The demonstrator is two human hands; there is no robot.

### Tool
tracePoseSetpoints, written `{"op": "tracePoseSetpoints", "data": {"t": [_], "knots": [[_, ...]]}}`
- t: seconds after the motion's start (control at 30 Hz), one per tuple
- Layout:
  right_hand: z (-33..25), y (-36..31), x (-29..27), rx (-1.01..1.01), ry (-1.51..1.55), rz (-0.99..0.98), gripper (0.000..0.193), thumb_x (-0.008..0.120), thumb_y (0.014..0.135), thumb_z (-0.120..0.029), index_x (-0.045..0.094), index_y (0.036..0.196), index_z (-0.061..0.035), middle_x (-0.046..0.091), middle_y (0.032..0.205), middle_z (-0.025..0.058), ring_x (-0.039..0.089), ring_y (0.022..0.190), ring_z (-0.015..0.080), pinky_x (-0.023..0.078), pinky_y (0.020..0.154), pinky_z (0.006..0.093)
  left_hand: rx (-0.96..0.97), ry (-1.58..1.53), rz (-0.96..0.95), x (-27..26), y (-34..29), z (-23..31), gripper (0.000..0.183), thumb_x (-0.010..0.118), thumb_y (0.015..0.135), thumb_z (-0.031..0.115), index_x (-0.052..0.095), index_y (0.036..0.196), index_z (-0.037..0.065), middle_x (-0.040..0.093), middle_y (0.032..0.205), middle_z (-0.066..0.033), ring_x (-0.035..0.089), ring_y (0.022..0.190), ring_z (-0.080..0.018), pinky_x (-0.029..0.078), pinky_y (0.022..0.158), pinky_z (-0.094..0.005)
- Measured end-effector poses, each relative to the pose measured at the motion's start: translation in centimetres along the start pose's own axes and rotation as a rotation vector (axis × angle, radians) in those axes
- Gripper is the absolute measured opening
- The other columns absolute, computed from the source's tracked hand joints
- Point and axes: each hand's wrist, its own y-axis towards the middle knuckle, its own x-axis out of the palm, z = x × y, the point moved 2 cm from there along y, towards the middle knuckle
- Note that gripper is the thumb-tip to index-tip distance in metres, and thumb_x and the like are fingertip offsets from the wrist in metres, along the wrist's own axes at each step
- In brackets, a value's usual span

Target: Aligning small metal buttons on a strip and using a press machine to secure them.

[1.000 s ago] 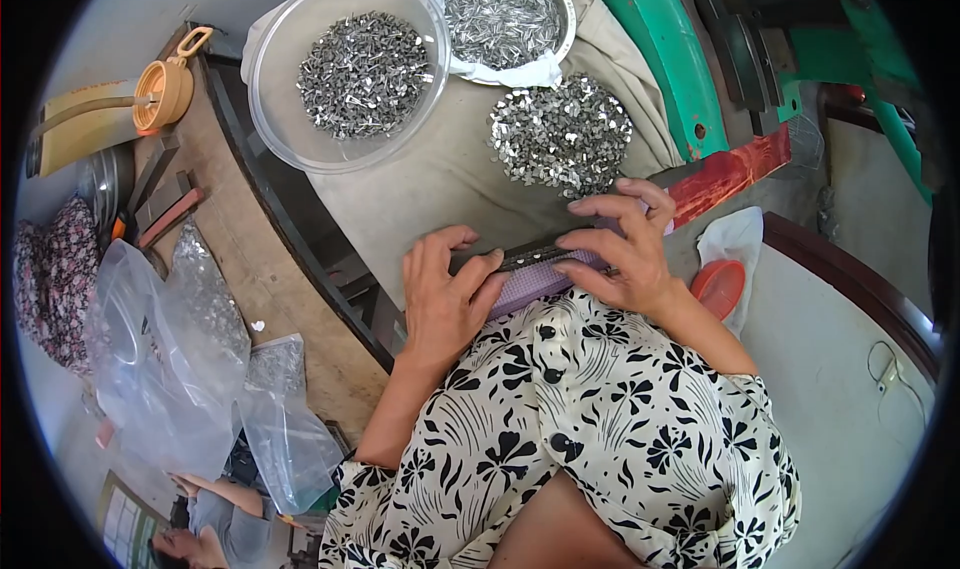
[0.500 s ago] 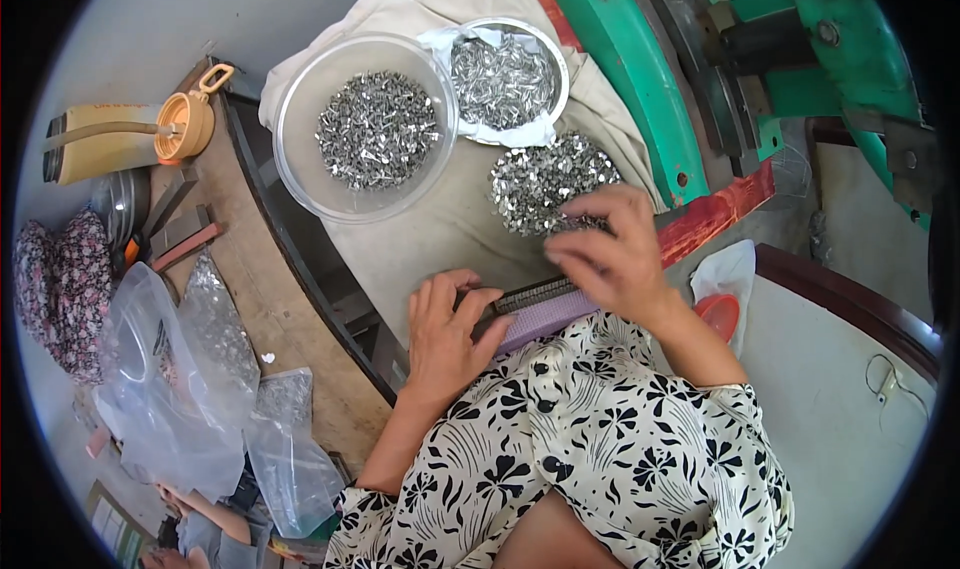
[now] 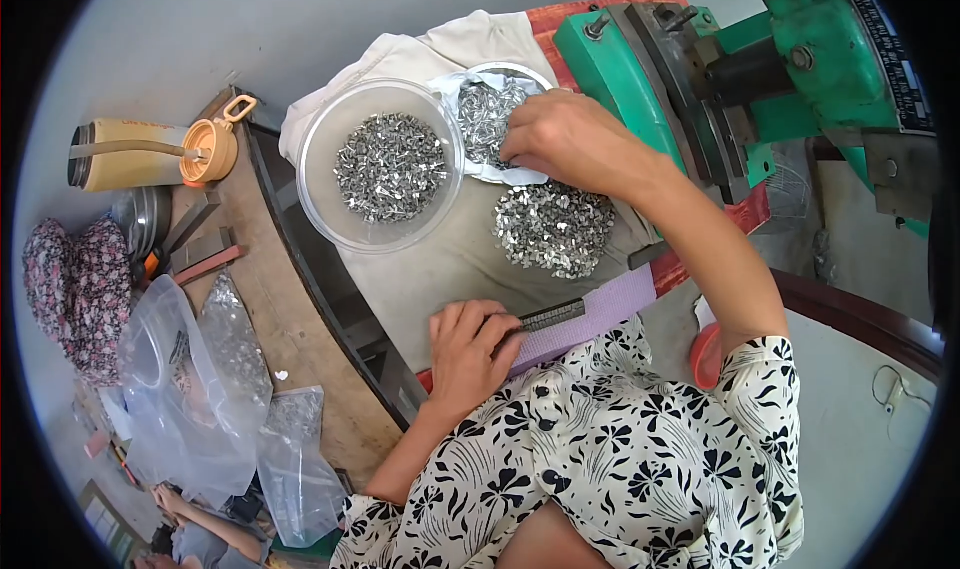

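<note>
Left hand (image 3: pixel 467 354) on a dark strip (image 3: pixel 553 315), right hand (image 3: pixel 562 139) in a basin (image 3: pixel 518 71) of pins

At the near edge of the table (image 3: pixel 745 212), the bent fingers and thumb of the left hand hold the left end of the dark strip. It lies along a lilac mat (image 3: pixel 625 299), parallel to the table's near edge. A rumpled beige cloth (image 3: pixel 385 287) covers most of the table; the table's red surface shows at the right and far edges.

Farther in, a loose pile of small metal pieces (image 3: pixel 553 231) sits on the cloth. Beyond it to the left stands a clear bowl (image 3: pixel 312 201) with more pieces (image 3: pixel 390 169). Just beside the bowl is the basin, lined with white and filled with shiny pins (image 3: pixel 483 119). The right hand reaches into it, fingers curled down; its fingertips are hidden, so I cannot tell what they grip.

A green machine (image 3: pixel 620 79) stands at the far right. On the left, a wooden surface (image 3: pixel 285 334) carries clear bags (image 3: pixel 190 399) near and a bottle (image 3: pixel 130 154) far. Another person (image 3: pixel 210 539) is in the near left corner. A pale wall (image 3: pixel 300 29) closes the far side of the room.
</note>
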Motion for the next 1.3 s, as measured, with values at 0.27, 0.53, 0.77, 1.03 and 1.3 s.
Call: {"op": "tracePoseSetpoints", "data": {"t": [0.27,0.53,0.77,1.03,1.3], "knots": [[-0.2,1.8,1.9,-0.013,-0.127,-0.24,0.008,0.065,0.076,-0.01,0.068,0.077,-0.0025,0.064,0.078,0.0132,0.065,0.083,0.0339,0.051,0.076,0.0448,0.024,0.059,-0.065,-0.9,0.5,0.2,0.028,0.077,0.074,0.016,0.066,0.098,0.008,0.057,0.106,-0.0048,0.053,0.101,-0.0258,0.039,0.087,-0.0396],[-0.7,2.0,1.1,0.166,-0.011,-0.302,0.012,0.068,0.076,-0.007,0.071,0.086,-0.0004,0.07,0.087,0.0176,0.067,0.084,0.036,0.053,0.075,0.0448,0.024,-0.011,-0.133,-2.9,2.0,0.4,0.025,0.076,0.075,0.014,0.065,0.096,0.007,0.056,0.102,-0.0056,0.056,0.1,-0.0263,0.043,0.088,-0.0386],[-0.4,1.5,1.5,0.175,0.051,-0.257,0.012,0.068,0.079,-0.009,0.071,0.086,0.0004,0.069,0.086,0.0172,0.066,0.082,0.0361,0.052,0.075,0.0442,0.16,-0.174,0.086,-2.4,5.6,2.6,0.016,0.075,0.077,0.007,0.067,0.09,0.004,0.06,0.097,-0.0074,0.062,0.09,-0.0273,0.051,0.077,-0.0371],[0.1,0.0,0.5,0.399,0.421,0.028,0.017,0.069,0.085,-0.013,0.071,0.095,0.0006,0.07,0.089,0.0173,0.067,0.075,0.0297,0.052,0.07,0.0389,0.22,-0.183,0.245,-4.3,8.5,3.2,0.013,0.073,0.079,0.003,0.066,0.09,0.003,0.062,0.097,-0.0086,0.062,0.089,-0.0276,0.051,0.077,-0.0371],[0.0,-1.7,0.8,0.648,1.241,0.319,0.015,0.069,0.091,-0.008,0.071,0.101,0.0024,0.071,0.092,0.0004,0.061,0.08,0.0053,0.048,0.071,0.0213,0.226,0.092,0.435,-4.7,13.9,3.7,0.022,0.069,0.081,0.002,0.061,0.102,0.003,0.062,0.098,-0.0115,0.061,0.092,-0.033,0.05,0.081,-0.0418]]}}
